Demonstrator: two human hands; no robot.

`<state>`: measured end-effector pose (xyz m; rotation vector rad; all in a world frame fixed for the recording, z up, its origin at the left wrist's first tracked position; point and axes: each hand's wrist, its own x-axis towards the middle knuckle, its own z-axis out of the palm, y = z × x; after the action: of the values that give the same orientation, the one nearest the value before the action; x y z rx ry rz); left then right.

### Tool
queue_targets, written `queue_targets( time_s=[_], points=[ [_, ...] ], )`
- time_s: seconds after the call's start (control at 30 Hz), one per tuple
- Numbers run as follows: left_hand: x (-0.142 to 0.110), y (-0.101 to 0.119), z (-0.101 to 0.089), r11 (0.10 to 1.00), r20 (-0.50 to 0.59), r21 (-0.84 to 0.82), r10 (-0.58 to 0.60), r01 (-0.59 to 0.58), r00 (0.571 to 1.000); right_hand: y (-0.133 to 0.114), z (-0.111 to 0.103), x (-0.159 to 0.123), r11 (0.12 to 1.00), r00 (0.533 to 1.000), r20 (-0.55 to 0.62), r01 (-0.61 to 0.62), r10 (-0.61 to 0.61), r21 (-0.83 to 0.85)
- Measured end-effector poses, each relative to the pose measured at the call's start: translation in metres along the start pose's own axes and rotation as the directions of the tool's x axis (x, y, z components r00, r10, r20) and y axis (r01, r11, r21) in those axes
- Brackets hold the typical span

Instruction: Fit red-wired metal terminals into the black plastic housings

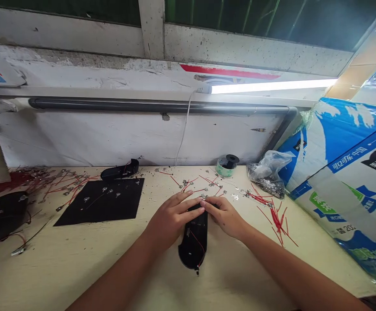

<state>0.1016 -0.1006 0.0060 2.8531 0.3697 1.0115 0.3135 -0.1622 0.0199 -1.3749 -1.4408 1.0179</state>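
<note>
1. Black plastic casing (192, 248), long and rounded, lies on the pale bench (45, 276) directly in front of the person, with a thin red wire (198, 246) running along its open face.
2. The left hand (171, 218) and right hand (223, 218) are cupped over the casing's upper end from either side. Their fingers meet above it and hide that end from view. How firmly they press cannot be told.
3. Just beyond the fingertips, red wires with small metal terminals (204, 188) lie scattered across the bench. A loose bunch of red wires (278, 222) lies to the right.
4. On the left, a square black mat (100, 203) carries a few metal terminals. A second black casing (119, 169) sits just behind the mat, and a third (3, 214) lies near the left edge, beside more wired terminals (68, 185).
5. Along the far edge stand a roll of pale green tape (225, 167) and a clear plastic bag of metal pieces (266, 172).
6. A large blue-and-white printed carton (346, 172) leans in at the right end of the bench.
</note>
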Motion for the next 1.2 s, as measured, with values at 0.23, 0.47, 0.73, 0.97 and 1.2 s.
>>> queue_targets(
  time_s=[0.23, 0.47, 0.73, 0.97, 1.2],
  points=[
    [0.0, -0.001, 0.001, 0.99, -0.071, 0.108, -0.086, 0.093, 0.994, -0.001, -0.002, -0.001, 0.999, 1.0, -0.002, -0.028, 0.028, -0.032],
    [-0.002, 0.0, 0.001, 0.992, -0.145, 0.097, -0.064, 0.079, 0.987, 0.003, -0.003, 0.0, 0.998, 0.997, -0.041, -0.064, 0.065, 0.015],
    [0.006, 0.011, -0.006, 0.994, -0.165, 0.021, -0.104, 0.109, 0.981, 0.008, -0.002, 0.001, 0.998, 0.995, -0.078, -0.056, 0.059, 0.042],
    [0.009, 0.013, -0.006, 0.997, -0.107, -0.021, -0.074, 0.072, 0.992, 0.006, -0.002, 0.001, 0.999, 0.994, -0.1, -0.042, 0.042, 0.009],
    [0.004, 0.01, -0.004, 0.984, -0.011, -0.115, -0.136, 0.134, 0.991, 0.009, 0.0, 0.001, 0.999, 0.99, -0.141, -0.026, 0.023, -0.019]
  ],
)
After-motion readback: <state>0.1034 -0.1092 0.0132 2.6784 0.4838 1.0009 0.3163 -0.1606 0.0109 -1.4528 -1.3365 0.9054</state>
